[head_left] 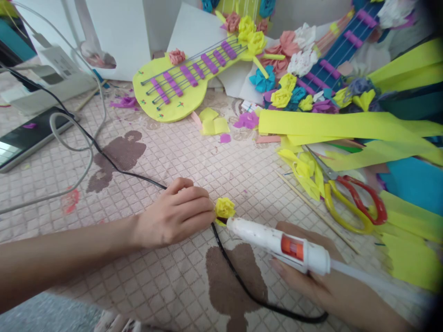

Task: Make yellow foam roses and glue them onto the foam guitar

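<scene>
My left hand (178, 212) is closed, its fingertips pinching a small yellow paper flower (224, 208) just above the tablecloth. In my right hand (301, 263) is a white hot glue gun (270, 240) with an orange-red window and a clear glue stick out of its back. The gun's dark nozzle points left and meets the underside of the flower; whether glue is coming out is too small to tell. A black cord (235, 272) runs beneath my left hand and curves toward the right.
A yellow paper guitar (169, 92) with purple bars lies behind. Scissors (349, 193), a thin stick (318, 212) and yellow paper strips (311, 123) are at right, near a blue guitar (332, 64). A phone (31, 136) and power strip (51, 87) sit at left.
</scene>
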Demonstrator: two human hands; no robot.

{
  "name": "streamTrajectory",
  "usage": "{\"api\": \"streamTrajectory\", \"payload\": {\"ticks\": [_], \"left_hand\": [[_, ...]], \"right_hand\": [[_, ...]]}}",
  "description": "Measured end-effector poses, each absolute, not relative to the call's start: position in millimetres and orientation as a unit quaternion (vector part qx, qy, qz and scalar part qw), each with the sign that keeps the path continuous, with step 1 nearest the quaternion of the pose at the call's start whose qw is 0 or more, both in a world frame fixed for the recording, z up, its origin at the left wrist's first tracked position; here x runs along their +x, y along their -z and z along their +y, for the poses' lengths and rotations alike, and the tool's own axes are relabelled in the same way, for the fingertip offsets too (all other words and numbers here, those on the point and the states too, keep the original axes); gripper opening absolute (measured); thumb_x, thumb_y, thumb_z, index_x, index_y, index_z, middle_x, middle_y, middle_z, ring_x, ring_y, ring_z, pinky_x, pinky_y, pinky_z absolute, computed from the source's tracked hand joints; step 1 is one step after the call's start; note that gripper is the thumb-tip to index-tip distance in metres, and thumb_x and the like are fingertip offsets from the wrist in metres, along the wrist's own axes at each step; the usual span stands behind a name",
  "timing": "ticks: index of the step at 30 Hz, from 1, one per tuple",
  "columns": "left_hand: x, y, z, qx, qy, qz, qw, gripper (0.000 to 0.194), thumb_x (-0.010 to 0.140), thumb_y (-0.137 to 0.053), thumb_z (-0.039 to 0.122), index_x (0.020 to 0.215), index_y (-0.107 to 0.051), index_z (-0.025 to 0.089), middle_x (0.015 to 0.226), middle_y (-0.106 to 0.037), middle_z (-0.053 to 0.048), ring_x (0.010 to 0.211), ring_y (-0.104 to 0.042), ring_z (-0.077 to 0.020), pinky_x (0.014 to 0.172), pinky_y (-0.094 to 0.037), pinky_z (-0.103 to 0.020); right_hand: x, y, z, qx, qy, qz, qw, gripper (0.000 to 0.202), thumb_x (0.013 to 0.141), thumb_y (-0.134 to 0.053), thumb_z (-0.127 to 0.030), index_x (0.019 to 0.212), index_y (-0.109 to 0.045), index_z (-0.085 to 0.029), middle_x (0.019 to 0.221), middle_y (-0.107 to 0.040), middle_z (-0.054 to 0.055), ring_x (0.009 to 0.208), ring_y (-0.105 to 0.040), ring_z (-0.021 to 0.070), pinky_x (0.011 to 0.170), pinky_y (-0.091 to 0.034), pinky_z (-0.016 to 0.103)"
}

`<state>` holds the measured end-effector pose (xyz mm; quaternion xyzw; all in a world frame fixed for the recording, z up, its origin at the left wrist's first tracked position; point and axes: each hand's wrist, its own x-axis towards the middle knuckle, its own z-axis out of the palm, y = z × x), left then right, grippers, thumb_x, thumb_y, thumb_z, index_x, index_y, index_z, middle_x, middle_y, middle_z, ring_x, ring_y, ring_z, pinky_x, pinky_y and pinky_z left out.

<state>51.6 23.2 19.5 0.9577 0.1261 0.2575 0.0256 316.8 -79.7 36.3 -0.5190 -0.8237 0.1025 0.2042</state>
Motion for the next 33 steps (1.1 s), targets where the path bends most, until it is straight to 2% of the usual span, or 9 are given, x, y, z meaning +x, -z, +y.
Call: {"api": "streamTrajectory", "payload": {"ticks": [7,14,19,24,30,33], "left_hand": [[51.5,-18.5,22.9,0.958,-0.253,0.13,0.033,0.021,0.095,-0.035,0.012,0.095,-0.056,0.017,0.095,-0.066,-0.003,0.093,-0.057,-0.0159,0.079,-0.04,-0.033],[51.4,-17.8,22.5,0.957,-0.253,0.133,0.037,0.021,0.095,-0.036,0.012,0.095,-0.056,0.017,0.094,-0.066,-0.003,0.093,-0.057,-0.0168,0.079,-0.04,-0.034],[51.3,-16.3,22.9,0.955,-0.265,0.125,0.042,0.019,0.094,-0.038,0.011,0.095,-0.056,0.015,0.093,-0.066,-0.005,0.092,-0.057,-0.0183,0.078,-0.04,-0.035],[51.2,-15.5,22.3,0.956,-0.258,0.131,0.044,0.02,0.094,-0.037,0.012,0.097,-0.056,0.016,0.095,-0.066,-0.004,0.093,-0.055,-0.0177,0.079,-0.039,-0.034],[51.9,-12.2,21.3,0.954,-0.261,0.138,0.059,0.011,0.089,-0.048,0.009,0.094,-0.056,0.014,0.092,-0.065,-0.004,0.09,-0.054,-0.0183,0.078,-0.037,-0.035],[52.5,-11.2,21.3,0.952,-0.258,0.148,0.067,0.009,0.087,-0.052,0.01,0.093,-0.056,0.015,0.091,-0.064,-0.003,0.09,-0.053,-0.0183,0.078,-0.037,-0.035]], "right_hand": [[315.8,-38.5,-77.5,-0.512,-0.121,-0.826,0.204,0.015,0.088,-0.046,-0.037,0.075,-0.053,-0.032,0.067,-0.06,0.001,0.058,-0.058,0.0196,0.043,-0.046,0.034],[315.6,-38.6,-77.2,-0.499,-0.113,-0.831,0.219,0.018,0.088,-0.046,-0.037,0.074,-0.056,-0.03,0.063,-0.058,0.002,0.057,-0.057,0.0199,0.043,-0.045,0.034],[313.7,-43.3,-74.0,-0.498,-0.139,-0.829,0.214,0.019,0.087,-0.045,-0.029,0.069,-0.05,-0.027,0.059,-0.057,-0.001,0.054,-0.056,0.0166,0.041,-0.044,0.029],[313.7,-44.4,-75.0,-0.492,-0.148,-0.826,0.23,0.018,0.086,-0.048,-0.027,0.069,-0.045,-0.027,0.056,-0.055,-0.003,0.049,-0.053,0.0147,0.038,-0.042,0.027],[315.6,-43.7,-75.4,-0.497,-0.179,-0.817,0.233,0.012,0.083,-0.052,-0.027,0.072,-0.048,-0.028,0.056,-0.056,-0.003,0.05,-0.053,0.0154,0.039,-0.042,0.028],[317.8,-45.9,-72.6,-0.502,-0.231,-0.807,0.209,0.012,0.081,-0.054,-0.026,0.072,-0.047,-0.027,0.057,-0.056,-0.005,0.048,-0.052,0.0125,0.038,-0.041,0.025]]}}
